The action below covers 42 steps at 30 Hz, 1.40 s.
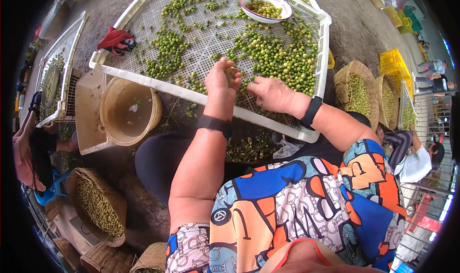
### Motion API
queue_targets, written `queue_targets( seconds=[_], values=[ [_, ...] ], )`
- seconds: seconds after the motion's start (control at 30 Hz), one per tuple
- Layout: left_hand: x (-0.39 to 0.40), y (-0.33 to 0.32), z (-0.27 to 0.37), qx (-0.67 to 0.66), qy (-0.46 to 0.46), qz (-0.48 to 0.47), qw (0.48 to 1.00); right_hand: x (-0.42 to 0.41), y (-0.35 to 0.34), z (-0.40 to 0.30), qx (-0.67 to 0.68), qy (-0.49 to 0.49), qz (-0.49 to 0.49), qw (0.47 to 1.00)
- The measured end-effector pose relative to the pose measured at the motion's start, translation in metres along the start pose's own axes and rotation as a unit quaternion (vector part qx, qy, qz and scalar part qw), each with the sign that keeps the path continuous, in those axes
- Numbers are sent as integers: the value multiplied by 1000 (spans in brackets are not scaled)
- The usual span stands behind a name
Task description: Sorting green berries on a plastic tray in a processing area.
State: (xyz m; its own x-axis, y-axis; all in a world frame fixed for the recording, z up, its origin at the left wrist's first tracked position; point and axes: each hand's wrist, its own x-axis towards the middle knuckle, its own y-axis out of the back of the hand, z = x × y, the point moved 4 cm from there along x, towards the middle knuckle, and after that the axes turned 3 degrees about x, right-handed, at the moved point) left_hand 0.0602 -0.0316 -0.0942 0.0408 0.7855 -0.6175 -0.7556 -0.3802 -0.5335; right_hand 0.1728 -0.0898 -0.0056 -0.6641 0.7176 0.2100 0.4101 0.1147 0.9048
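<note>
A white perforated plastic tray [201,53] lies before me, strewn with small round green fruits [280,53]. My left hand [223,78] is over its near edge, palm turned up and fingers curled in a cup. Some pale green fruits seem to lie in that palm, partly hidden by the fingers. Just right of it, my right hand [271,93] reaches low over the mesh beside the larger heap, its fingers bent. Whether a fruit is between those fingertips is hidden. An enamel bowl [265,6] with a red pattern holds more fruits at the tray's far right.
A red and black cloth [116,41] rests on the tray's left corner. Left of my knee stands a tub of murky water [131,109]. Woven baskets of fruits stand at lower left [99,206] and right [355,93]. Seated co-workers [413,158] are at both sides.
</note>
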Motion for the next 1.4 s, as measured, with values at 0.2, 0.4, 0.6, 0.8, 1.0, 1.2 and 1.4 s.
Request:
queue_targets(
  seconds=[0.2, 0.4, 0.6, 0.8, 1.0, 1.2, 1.4],
  values=[
    [12, -7, -14, -14, 28, -26, 999, 14, 11, 26, 141, -131, -4, 981],
    [25, -19, -24, -98, 89, -123, 984, 32, 11, 64, 378, -109, 43, 918],
    [18, -20, -19, -96, 52, -107, 988, 49, 3, 155, -42, -130, 26, 990],
    [34, -18, -26, -111, 40, -122, 985, 60, -14, 185, -74, -72, -40, 994],
    [45, -16, -31, -109, 23, -134, 985, 65, -5, 176, -115, -85, -125, 982],
    [48, -13, -28, -12, -20, -143, 989, 65, -11, 178, -134, -158, -156, 966],
    [48, -10, -26, 22, -43, -142, 989, 66, -10, 175, -118, -144, -111, 976]
  ],
)
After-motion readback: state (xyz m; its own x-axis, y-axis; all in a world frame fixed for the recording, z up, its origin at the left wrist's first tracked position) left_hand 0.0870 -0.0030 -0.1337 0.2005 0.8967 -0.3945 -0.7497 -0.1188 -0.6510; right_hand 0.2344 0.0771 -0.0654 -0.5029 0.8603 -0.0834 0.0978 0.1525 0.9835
